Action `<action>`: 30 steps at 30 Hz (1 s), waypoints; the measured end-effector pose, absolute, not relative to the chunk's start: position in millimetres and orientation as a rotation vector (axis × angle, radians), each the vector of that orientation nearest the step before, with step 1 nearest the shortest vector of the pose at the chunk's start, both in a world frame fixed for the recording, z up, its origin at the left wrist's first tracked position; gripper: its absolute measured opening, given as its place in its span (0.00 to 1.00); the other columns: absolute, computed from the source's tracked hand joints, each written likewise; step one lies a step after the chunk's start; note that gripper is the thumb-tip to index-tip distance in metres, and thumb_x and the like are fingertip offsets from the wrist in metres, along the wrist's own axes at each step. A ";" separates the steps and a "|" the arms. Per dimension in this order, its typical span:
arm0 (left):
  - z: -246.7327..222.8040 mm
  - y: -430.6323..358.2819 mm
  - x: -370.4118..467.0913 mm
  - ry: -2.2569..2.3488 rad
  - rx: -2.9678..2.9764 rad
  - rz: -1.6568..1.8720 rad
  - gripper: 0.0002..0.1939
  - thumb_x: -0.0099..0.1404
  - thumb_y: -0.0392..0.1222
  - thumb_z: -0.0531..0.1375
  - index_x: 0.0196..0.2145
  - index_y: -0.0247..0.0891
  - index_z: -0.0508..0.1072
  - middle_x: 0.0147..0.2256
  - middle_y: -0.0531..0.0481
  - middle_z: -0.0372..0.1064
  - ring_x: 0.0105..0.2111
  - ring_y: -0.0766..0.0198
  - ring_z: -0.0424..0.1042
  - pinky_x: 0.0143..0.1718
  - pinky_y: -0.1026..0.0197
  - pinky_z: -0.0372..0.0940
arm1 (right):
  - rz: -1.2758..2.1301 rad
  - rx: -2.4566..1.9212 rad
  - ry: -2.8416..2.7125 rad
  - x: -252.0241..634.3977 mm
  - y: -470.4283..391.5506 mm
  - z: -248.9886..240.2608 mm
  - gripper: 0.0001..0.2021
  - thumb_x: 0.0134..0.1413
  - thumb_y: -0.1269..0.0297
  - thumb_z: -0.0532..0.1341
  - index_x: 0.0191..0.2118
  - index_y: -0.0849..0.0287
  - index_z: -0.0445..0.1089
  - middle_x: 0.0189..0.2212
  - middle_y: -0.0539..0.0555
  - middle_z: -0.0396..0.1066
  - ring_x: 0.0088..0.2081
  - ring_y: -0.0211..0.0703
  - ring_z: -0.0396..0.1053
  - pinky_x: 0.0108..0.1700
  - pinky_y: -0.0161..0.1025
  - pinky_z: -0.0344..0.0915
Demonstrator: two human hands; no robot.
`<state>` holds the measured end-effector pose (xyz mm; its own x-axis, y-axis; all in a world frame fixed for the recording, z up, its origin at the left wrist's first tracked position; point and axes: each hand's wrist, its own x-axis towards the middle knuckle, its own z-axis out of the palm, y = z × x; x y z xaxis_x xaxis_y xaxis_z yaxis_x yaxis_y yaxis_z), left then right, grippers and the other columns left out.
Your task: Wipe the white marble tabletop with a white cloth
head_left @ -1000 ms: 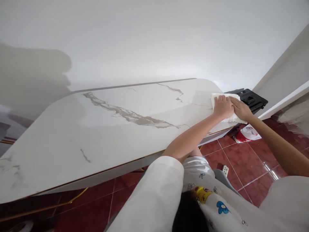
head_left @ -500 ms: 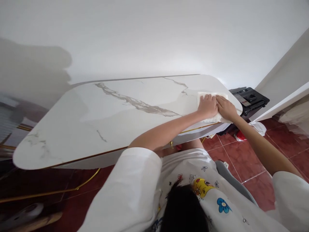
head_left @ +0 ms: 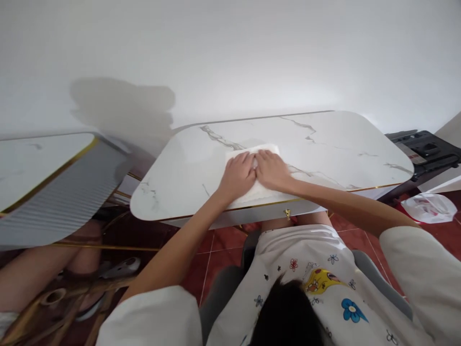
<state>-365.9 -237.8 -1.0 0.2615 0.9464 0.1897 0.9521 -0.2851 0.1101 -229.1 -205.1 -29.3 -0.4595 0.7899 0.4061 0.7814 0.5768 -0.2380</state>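
My rounded white marble-look tabletop [head_left: 345, 144] has grey-brown veins — its thin metallic-looking trim [head_left: 268, 203] is gold. My flat, soft sheet [head_left: 257, 192] is white throughout. My white fabric shirt [head_left: 333, 302] carries blue, red and yellow prints — and the tiled floor [head_left: 200, 274] is dark red with pale lines.

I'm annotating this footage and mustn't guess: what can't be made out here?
Head view:
- Middle of sheet: under left hand and right hand.
- Second table: cut off by left edge.
- Label on black case: too small and blurred to read.
- Shirt: partly behind hair.
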 end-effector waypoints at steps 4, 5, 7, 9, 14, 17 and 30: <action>-9.6 -256.8 -443.8 -1.957 -2.337 -0.318 0.30 0.66 0.43 0.39 0.63 0.37 0.60 0.65 0.40 0.57 0.65 0.55 0.55 0.66 0.48 0.50 | 0.060 -1.201 -2.381 -306.0 -222.0 -22.0 0.19 0.63 0.65 0.49 0.56 0.62 0.68 0.60 0.60 0.66 0.61 0.56 0.60 0.62 0.52 0.57; -12.6 -260.1 -463.1 -1.973 -2.315 -0.327 0.30 0.67 0.44 0.39 0.63 0.37 0.60 0.65 0.40 0.57 0.65 0.54 0.55 0.66 0.47 0.50 | 0.077 -1.183 -2.398 -322.6 -226.3 -20.1 0.20 0.64 0.65 0.49 0.56 0.63 0.67 0.60 0.61 0.65 0.61 0.56 0.60 0.63 0.51 0.56; -18.9 -264.1 -500.8 -1.959 -2.309 -0.343 0.30 0.66 0.45 0.40 0.62 0.38 0.60 0.64 0.41 0.59 0.65 0.53 0.56 0.65 0.46 0.52 | 0.107 -1.141 -2.426 -352.4 -233.2 -16.7 0.20 0.64 0.65 0.49 0.57 0.68 0.66 0.61 0.64 0.64 0.62 0.56 0.59 0.63 0.50 0.56; -24.8 -264.4 -535.7 -1.915 -2.319 -0.392 0.30 0.65 0.45 0.41 0.61 0.34 0.62 0.62 0.39 0.61 0.64 0.51 0.58 0.65 0.46 0.53 | 0.134 -1.098 -2.437 -378.1 -236.8 -14.5 0.21 0.65 0.66 0.50 0.58 0.72 0.65 0.60 0.66 0.64 0.62 0.57 0.58 0.62 0.50 0.56; -31.0 -251.4 -600.3 -1.850 -2.318 -0.479 0.28 0.63 0.45 0.45 0.59 0.37 0.64 0.60 0.41 0.64 0.61 0.50 0.62 0.65 0.45 0.55 | 0.207 -1.052 -2.424 -427.7 -228.3 -12.7 0.21 0.66 0.65 0.50 0.57 0.75 0.65 0.60 0.68 0.64 0.61 0.57 0.58 0.62 0.49 0.56; -28.7 -236.5 -622.5 -1.849 -2.331 -0.485 0.29 0.63 0.46 0.46 0.59 0.36 0.65 0.60 0.40 0.64 0.61 0.49 0.62 0.65 0.44 0.55 | 0.224 -1.054 -2.408 -446.8 -214.8 -12.2 0.21 0.66 0.66 0.51 0.57 0.75 0.65 0.58 0.68 0.65 0.60 0.56 0.59 0.61 0.48 0.56; -26.4 -149.0 -649.2 -1.816 -2.369 -0.482 0.30 0.60 0.48 0.48 0.57 0.35 0.67 0.59 0.39 0.65 0.59 0.49 0.65 0.63 0.47 0.57 | 0.260 -1.097 -2.345 -472.4 -141.3 -12.6 0.18 0.65 0.68 0.51 0.55 0.73 0.66 0.57 0.68 0.67 0.59 0.54 0.60 0.61 0.48 0.56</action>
